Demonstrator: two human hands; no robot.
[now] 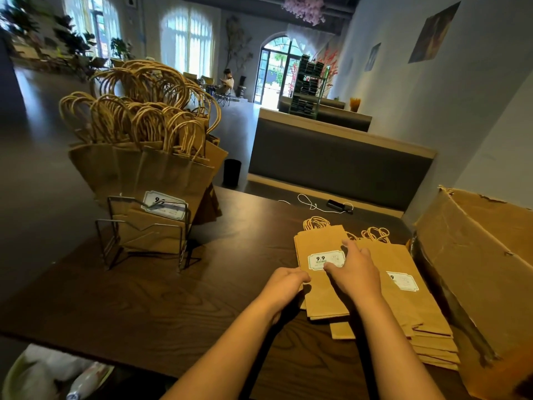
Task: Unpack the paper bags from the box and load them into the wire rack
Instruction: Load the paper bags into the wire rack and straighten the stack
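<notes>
Desk [161,307]: dark wood, café behind.
Hands: left hand [284,285] pinches top bag's [323,295] left edge; right hand [356,272] lies flat on it, fingers spread.
Bag: lies flat on stack [427,336], handles pointing away.
Box [476,269]: right.
Rack [144,232]: far left, nearer left hand.

Brown paper bags [323,293], white-and-green labels [326,259]
</notes>
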